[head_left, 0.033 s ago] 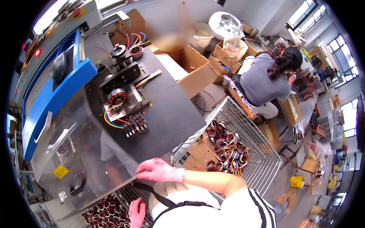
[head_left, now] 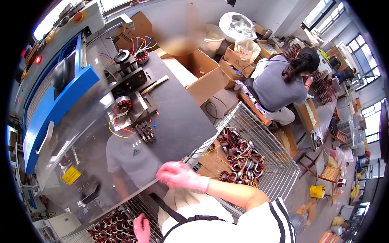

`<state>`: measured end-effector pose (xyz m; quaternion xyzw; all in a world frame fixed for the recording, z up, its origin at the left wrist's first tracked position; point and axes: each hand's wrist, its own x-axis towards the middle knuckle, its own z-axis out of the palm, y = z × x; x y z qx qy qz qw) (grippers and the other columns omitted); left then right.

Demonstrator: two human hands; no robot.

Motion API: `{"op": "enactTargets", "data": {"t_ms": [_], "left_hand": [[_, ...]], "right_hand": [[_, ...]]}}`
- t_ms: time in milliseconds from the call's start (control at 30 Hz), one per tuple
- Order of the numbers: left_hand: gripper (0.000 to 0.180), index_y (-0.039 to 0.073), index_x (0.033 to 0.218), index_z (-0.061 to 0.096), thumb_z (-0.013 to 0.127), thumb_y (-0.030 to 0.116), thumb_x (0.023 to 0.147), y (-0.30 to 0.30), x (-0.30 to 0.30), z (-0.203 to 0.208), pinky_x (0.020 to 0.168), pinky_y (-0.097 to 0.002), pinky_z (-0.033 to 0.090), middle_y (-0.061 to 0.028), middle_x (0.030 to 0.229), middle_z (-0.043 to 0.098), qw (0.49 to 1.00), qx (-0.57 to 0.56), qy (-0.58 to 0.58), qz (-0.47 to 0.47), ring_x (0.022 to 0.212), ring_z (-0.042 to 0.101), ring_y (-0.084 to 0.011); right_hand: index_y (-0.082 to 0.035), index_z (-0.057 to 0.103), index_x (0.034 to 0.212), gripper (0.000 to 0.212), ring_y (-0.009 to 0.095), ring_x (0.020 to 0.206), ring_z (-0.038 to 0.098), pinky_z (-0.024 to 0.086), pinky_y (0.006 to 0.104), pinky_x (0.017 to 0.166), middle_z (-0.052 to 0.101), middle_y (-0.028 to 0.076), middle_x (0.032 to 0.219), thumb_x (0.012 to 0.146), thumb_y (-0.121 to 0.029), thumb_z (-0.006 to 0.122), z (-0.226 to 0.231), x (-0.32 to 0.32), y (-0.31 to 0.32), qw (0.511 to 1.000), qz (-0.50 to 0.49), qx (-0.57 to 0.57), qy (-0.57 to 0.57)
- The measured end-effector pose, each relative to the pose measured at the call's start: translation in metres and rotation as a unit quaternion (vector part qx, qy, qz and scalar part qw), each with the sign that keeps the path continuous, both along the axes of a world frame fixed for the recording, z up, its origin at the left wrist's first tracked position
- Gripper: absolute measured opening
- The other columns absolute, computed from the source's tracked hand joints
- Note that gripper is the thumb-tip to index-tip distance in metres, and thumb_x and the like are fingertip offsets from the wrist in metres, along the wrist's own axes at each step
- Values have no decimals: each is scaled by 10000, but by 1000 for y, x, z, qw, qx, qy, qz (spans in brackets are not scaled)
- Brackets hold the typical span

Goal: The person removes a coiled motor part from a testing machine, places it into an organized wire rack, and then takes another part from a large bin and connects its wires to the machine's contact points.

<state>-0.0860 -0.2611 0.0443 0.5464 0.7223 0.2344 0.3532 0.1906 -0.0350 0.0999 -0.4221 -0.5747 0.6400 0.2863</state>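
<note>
The clear cover (head_left: 101, 156) now sits farther across, nearer the mounted stator (head_left: 122, 106) on the surface (head_left: 182, 121). My right hand (head_left: 178, 175) curls at its edge; I can't tell how firmly. My left hand (head_left: 142, 229) hangs empty, fingers parted. Bare room lies rightward, ending beside the wire basket (head_left: 279, 162).

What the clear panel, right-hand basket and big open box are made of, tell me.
Panel: probably glossy plastic, see-through with reflections; glass possible. Basket: silvery metal wire, by its thin, shiny grid. Box: matte cardboard, apparently, by its brown folded flaps.
</note>
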Motion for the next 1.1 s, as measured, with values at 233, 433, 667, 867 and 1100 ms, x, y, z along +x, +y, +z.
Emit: {"op": "enactTargets", "data": {"t_ms": [233, 433, 667, 867, 1100], "left_hand": [[350, 0, 1273, 520, 557, 97, 938, 13, -54, -15, 851, -309, 466, -150, 1223, 501, 969, 135, 84, 188, 1024, 541, -238], [428, -3, 1298, 490, 604, 100, 898, 57, -106, 2, 1026, -423, 391, -192, 1309, 462, 922, 240, 207, 221, 1217, 459, -352], [536, 12, 1301, 496, 651, 136, 803, 85, -214, -9, 1038, -490, 375, -191, 1311, 455, 893, 262, 344, 124, 1254, 412, -413], [492, 42, 1242, 557, 661, 141, 771, 106, -277, -20, 1019, -483, 405, -148, 1220, 517, 901, 317, 287, 77, 1193, 477, -382], [396, 21, 1156, 598, 598, 239, 825, 128, -282, -31, 1092, -442, 349, -125, 1252, 537, 932, 254, 257, -10, 1233, 477, -307]], "right_hand": [[-46, 617, 1030, 175, 110, 662, 535, 470, 277, 604, 567, 3, 760, 954, -169, 519, -51, 94, 32, 900, -420, 60, 97], [-61, 597, 1028, 191, 93, 587, 506, 467, 271, 586, 514, -38, 687, 982, -201, 476, -82, 135, 62, 830, -515, 39, 209], [-26, 558, 1116, 243, 152, 965, 538, 441, 314, 906, 581, 74, 1033, 994, -200, 438, -45, 115, 69, 729, -621, 287, 31], [-19, 572, 1167, 359, 253, 1106, 532, 398, 381, 996, 573, 122, 1183, 859, -194, 631, 113, -257, -23, 890, -40, 452, -48], [55, 409, 1365, 665, 334, 1147, 534, 389, 433, 998, 579, 234, 1191, 901, -377, 614, -60, -497, 27, 901, 70, 380, -196]]}}
